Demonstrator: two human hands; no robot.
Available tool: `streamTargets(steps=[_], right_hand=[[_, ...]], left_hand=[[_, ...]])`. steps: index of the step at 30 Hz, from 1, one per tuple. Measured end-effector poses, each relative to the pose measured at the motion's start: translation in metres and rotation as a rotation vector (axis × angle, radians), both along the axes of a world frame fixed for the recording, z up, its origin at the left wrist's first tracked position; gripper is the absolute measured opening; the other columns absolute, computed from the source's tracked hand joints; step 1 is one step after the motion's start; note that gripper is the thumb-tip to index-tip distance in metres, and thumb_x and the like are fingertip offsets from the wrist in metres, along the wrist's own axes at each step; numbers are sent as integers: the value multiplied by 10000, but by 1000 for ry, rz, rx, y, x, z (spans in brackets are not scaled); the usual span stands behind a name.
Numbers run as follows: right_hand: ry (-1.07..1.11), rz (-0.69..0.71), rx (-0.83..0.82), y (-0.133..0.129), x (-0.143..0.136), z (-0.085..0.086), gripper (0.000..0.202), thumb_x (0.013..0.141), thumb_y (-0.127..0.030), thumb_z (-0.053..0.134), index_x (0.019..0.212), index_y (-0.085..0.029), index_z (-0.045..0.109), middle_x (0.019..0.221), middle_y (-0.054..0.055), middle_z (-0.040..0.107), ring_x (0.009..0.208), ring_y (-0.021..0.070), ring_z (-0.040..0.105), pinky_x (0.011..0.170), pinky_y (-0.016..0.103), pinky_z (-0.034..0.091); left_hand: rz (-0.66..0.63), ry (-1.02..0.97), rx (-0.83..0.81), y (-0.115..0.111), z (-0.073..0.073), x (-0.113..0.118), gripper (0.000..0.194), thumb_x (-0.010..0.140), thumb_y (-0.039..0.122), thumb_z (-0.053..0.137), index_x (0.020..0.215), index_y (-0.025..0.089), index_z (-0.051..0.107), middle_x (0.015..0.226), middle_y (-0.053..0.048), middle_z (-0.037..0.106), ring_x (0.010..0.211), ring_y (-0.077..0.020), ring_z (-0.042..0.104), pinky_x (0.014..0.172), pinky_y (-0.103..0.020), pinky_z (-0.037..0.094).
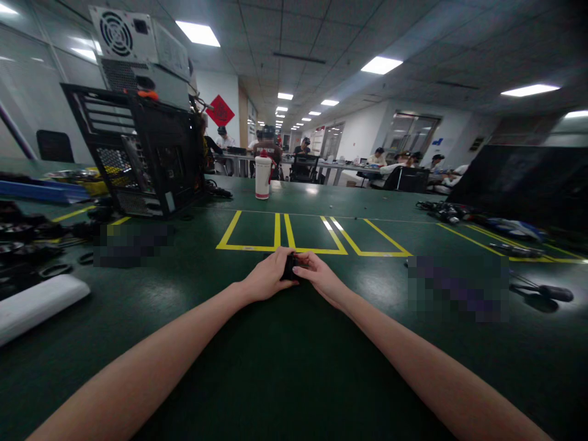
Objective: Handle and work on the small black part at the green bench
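Both hands meet at the middle of the green table (pixel 285 367), just in front of the yellow tape outlines (pixel 316 250). My left hand (pixel 271 274) is wrapped round a small black object (pixel 289 267), its thumb underneath and its fingers on top. From the right, my right hand (pixel 321 278) pinches the same object between thumb and fingertips. Most of the object is hidden by the fingers, so its exact kind cannot be made out.
An open black computer case (pixel 172 153) with a power supply (pixel 138 37) on top stands at the back left. A white cup (pixel 263 177) stands behind the tape. Cables and a white object (pixel 43 306) lie left; cables and tools (pixel 517 250) lie right. People sit in the background.
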State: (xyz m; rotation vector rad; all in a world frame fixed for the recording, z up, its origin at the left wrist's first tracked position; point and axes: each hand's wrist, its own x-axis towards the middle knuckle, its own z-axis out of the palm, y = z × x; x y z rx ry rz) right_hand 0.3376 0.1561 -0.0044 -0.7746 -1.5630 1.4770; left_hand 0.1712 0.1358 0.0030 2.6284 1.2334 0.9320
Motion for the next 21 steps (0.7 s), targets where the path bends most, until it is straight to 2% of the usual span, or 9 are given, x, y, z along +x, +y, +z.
streamTargets(steps=[3,7,10,13,17,21], right_hand=[[22,44,4,-2,0,3,352,588,-206,675,889,-224,495,884,-4,531,886,143,504,822,330,383],[-7,-12,30,-5,-1,4,241,669,-288,605,880,-221,507,871,2,534,888,142,499,836,336,371],[-30,-32,26,-3,0,2,274,679,-308,592,927,-219,515,934,20,535,940,157,484,862,349,354],[-31,-8,2,-1,1,1,298,663,-280,610,938,-213,518,987,28,524,966,162,481,877,353,348],[3,48,7,-3,2,2,352,613,-210,658,922,-230,492,946,7,528,941,158,501,846,345,377],[-9,5,23,-5,0,4,252,672,-274,606,894,-226,497,902,5,533,916,149,500,839,342,376]], left_hand=[[4,8,0,0,0,0,569,710,337,589,1153,187,264,1094,-85,421,987,-242,486,828,-392,432],[5,-4,-6,1,-2,0,601,699,348,602,1165,194,257,1127,-89,406,1014,-246,474,850,-399,420],[7,-12,-4,1,-3,0,615,691,350,610,1168,192,256,1128,-89,408,1017,-242,474,858,-397,415],[2,-6,-9,1,-2,0,606,700,347,602,1170,192,254,1131,-89,407,1018,-238,473,852,-394,418],[0,3,-20,-1,0,0,568,720,332,581,1166,192,259,1120,-87,414,1006,-236,482,835,-392,428],[2,-7,-20,-1,0,0,594,704,339,599,1168,196,257,1131,-86,407,1010,-237,479,838,-395,428]])
